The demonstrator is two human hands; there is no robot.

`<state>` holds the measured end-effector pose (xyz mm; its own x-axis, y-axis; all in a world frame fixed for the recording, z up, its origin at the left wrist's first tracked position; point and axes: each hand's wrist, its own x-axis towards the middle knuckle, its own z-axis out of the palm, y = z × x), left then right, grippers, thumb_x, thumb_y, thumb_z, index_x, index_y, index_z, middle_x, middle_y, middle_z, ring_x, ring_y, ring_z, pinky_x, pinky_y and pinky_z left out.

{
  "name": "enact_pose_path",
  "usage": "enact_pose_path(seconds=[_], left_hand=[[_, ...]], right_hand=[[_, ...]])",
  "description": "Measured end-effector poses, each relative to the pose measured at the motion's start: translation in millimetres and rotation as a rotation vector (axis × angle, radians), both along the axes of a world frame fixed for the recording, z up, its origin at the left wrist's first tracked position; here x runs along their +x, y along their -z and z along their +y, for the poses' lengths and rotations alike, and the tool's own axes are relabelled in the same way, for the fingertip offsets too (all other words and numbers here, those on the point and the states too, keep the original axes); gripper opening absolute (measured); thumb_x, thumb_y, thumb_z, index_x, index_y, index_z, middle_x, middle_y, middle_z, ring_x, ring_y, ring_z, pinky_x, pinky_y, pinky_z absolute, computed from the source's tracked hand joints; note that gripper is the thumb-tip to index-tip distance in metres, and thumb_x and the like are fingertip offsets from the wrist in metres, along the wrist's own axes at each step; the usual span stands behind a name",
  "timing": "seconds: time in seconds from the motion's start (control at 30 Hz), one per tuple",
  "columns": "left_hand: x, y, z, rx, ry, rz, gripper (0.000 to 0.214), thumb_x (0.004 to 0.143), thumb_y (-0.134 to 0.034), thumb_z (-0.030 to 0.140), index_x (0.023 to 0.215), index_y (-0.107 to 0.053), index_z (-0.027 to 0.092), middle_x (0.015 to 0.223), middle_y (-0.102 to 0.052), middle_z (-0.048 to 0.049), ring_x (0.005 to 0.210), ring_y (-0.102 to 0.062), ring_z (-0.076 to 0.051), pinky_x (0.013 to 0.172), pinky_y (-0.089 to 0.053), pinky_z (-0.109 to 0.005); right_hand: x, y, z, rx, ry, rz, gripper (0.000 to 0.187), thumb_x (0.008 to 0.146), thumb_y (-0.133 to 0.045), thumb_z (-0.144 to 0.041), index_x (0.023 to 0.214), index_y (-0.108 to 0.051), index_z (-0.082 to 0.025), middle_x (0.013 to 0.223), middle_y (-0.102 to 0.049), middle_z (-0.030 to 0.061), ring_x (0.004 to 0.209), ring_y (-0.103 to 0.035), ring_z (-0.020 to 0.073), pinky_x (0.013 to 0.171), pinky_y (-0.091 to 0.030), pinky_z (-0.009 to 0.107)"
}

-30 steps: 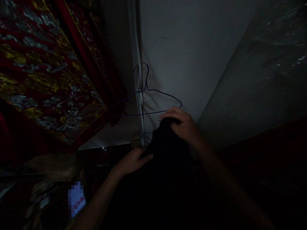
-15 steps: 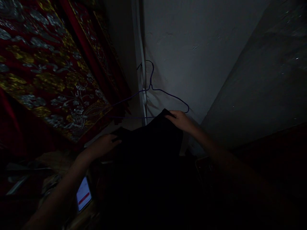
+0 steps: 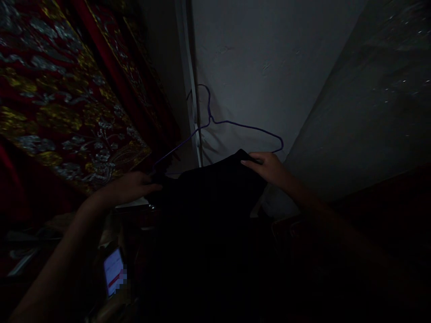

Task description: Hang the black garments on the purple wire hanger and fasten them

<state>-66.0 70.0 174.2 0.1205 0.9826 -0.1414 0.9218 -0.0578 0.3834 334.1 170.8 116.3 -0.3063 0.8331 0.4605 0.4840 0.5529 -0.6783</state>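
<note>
A black garment point(image 3: 208, 206) hangs spread between my two hands in dim light; its lower part is lost in darkness. At its upper left corner, my left hand point(image 3: 136, 185) pinches the cloth between thumb and fingers. My right hand point(image 3: 266, 167) grips the upper right corner in the same way. Just behind and above the garment is a purple wire hanger point(image 3: 247, 125), its hook caught at a pale vertical strip on the wall. The garment's top edge overlaps the hanger's lower bar, most of which is hidden. Whether the cloth is fastened to the hanger, I cannot tell.
Red fabric with gold and silver embroidery point(image 3: 67, 112) fills the upper left. A lit phone point(image 3: 113, 271) lies low on the left among dark clutter. The pale wall point(image 3: 256, 67) stands behind the hanger, with a shiny sheet point(image 3: 363, 98) on the right.
My hands have moved farther apart, stretching the garment's top wider. The left hand shifted left and up, the right hand right. The hanger appears wider and tilted, its right end farther right.
</note>
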Motion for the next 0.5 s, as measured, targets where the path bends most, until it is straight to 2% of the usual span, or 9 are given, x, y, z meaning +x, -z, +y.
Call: enact_pose_path(seconds=[0.07,0.13,0.3,0.43,0.5], left_hand=[[-5.0,3.9,2.8,-0.128,0.050,-0.025,0.046,0.076,-0.059,0.064,0.058,-0.065,0.021,0.059,-0.063,-0.0007,0.056,-0.055,-0.019,0.053,-0.036,-0.027],[-9.8,6.2,7.2,-0.102,0.043,-0.042,0.046,0.075,-0.061,0.063,0.057,-0.063,0.021,0.058,-0.060,-0.0003,0.055,-0.053,-0.018,0.052,-0.034,-0.027],[-9.0,-4.1,10.8,0.229,-0.056,0.007,0.034,0.075,-0.062,0.054,0.065,-0.063,0.022,0.063,-0.063,-0.0011,0.059,-0.056,-0.020,0.055,-0.038,-0.028],[-1.1,-20.4,-2.5,0.492,0.026,0.062,0.018,0.068,-0.067,0.038,0.065,-0.060,0.022,0.066,-0.063,-0.0015,0.064,-0.057,-0.020,0.061,-0.040,-0.028],[-3.2,-24.1,-11.0,0.521,0.052,0.055,0.017,0.068,-0.069,0.037,0.067,-0.062,0.021,0.067,-0.064,-0.0017,0.064,-0.058,-0.020,0.061,-0.040,-0.028]], right_hand=[[-1.7,3.9,0.8,-0.031,-0.026,0.017,0.034,0.084,-0.065,-0.049,0.067,-0.067,-0.019,0.063,-0.061,0.0002,0.063,-0.056,0.0170,0.058,-0.040,0.028],[-4.6,8.2,1.6,-0.058,-0.058,0.046,0.035,0.083,-0.065,-0.050,0.067,-0.066,-0.019,0.063,-0.060,-0.0004,0.062,-0.055,0.0162,0.058,-0.039,0.028],[-9.6,13.1,2.2,-0.127,-0.078,0.102,0.034,0.083,-0.066,-0.051,0.075,-0.070,-0.018,0.070,-0.066,0.0018,0.065,-0.059,0.0177,0.060,-0.042,0.029],[-10.9,11.5,-1.1,-0.136,-0.060,0.104,0.032,0.083,-0.067,-0.050,0.077,-0.073,-0.019,0.073,-0.071,0.0035,0.067,-0.063,0.0196,0.062,-0.045,0.031],[-12.0,10.4,-4.1,-0.121,-0.060,0.102,0.030,0.084,-0.067,-0.049,0.080,-0.075,-0.019,0.079,-0.074,0.0043,0.072,-0.066,0.0213,0.067,-0.048,0.033]])
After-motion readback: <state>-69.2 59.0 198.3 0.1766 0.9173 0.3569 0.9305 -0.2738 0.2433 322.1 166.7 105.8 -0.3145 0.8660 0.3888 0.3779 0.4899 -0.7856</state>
